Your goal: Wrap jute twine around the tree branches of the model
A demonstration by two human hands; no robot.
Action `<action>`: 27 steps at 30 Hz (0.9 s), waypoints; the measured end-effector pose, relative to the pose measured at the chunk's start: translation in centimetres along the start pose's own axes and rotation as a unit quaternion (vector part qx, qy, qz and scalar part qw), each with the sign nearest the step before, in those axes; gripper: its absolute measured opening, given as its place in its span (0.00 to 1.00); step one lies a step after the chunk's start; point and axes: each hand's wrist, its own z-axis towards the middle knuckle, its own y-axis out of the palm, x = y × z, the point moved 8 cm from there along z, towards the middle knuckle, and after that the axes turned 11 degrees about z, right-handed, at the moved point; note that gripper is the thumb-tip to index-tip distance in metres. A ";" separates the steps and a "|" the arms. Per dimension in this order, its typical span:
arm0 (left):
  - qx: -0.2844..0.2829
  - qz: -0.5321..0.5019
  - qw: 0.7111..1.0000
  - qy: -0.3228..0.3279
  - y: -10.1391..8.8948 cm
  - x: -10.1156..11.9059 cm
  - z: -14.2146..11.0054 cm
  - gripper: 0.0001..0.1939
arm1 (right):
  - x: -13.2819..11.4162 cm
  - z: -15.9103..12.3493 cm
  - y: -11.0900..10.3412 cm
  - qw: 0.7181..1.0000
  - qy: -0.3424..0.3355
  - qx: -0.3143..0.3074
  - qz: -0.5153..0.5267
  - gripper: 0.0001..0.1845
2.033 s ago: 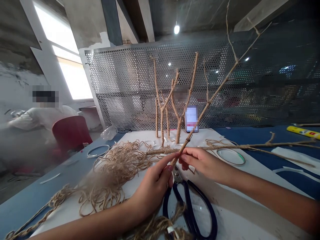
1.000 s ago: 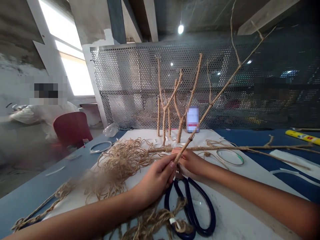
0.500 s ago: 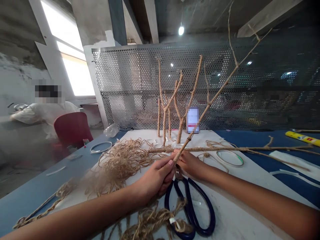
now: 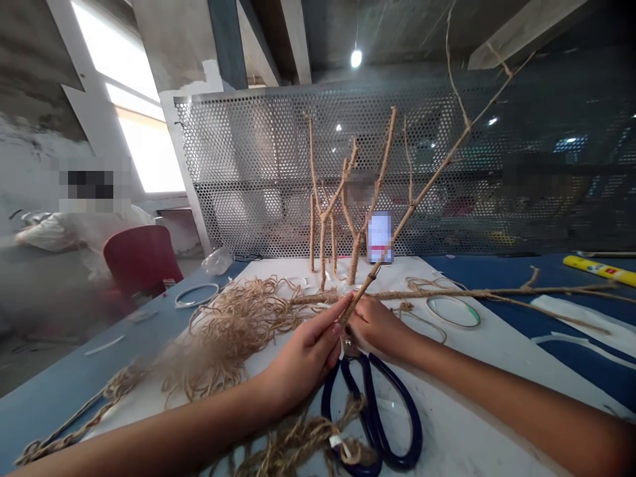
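Note:
My left hand (image 4: 303, 358) pinches the lower end of a thin forked branch (image 4: 427, 179) that slants up and to the right; the end is wrapped in jute twine. My right hand (image 4: 377, 324) is closed on the same wrapped end from the other side, fingers curled against the twine. A tangled heap of jute twine (image 4: 233, 331) lies just left of my hands. Dark blue scissors (image 4: 372, 411) rest on the white sheet (image 4: 472, 411) directly below my hands.
Several twine-wrapped branches (image 4: 338, 212) stand upright before a perforated metal screen (image 4: 258, 172), with a phone (image 4: 380, 236) beside them. A long bare branch (image 4: 497, 291), a tape ring (image 4: 454, 311), another ring (image 4: 196, 295) and a yellow tube (image 4: 599, 268) lie around. A person sits at left by a red chair (image 4: 139, 262).
My right hand has drawn in from an extended pinch to a curled grip on the branch end. The branch and my left hand have barely shifted.

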 end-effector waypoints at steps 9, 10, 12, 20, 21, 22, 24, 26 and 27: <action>-0.003 0.113 0.992 0.057 0.1 1.1 -0.1 0.23 | 0.6 -0.2 -1.5 0.996 0.026 0.078 0.034 0.14; -0.003 0.118 0.991 0.057 0.1 1.1 -0.1 0.23 | 0.6 -0.3 -1.6 0.995 0.030 0.085 0.036 0.15; -0.001 0.120 0.991 0.053 0.2 1.0 -0.1 0.23 | 0.5 -0.3 -2.1 0.993 0.036 0.102 0.036 0.18; 0.022 0.110 0.993 0.042 -0.1 1.0 -0.2 0.22 | -1.6 -3.3 -5.5 0.979 0.134 0.154 0.023 0.15; 0.021 0.111 0.993 0.044 -0.1 1.0 -0.3 0.22 | -2.3 -4.1 -6.1 0.976 0.133 0.169 0.012 0.18; 0.020 0.113 0.992 0.047 0.0 1.1 -0.3 0.22 | -3.4 -4.9 -6.9 0.972 0.121 0.200 -0.012 0.21; 0.021 0.119 0.991 0.054 0.0 1.3 -0.4 0.22 | -6.1 -6.0 -8.0 0.964 0.064 0.240 -0.092 0.27; 0.030 0.126 0.990 0.062 -0.1 1.3 -0.5 0.22 | -9.1 -5.9 -7.1 0.963 -0.041 0.170 -0.207 0.29; 0.035 0.128 0.989 0.067 -0.1 1.4 -0.6 0.21 | -10.4 -5.8 -5.8 0.950 -0.115 0.097 -0.272 0.27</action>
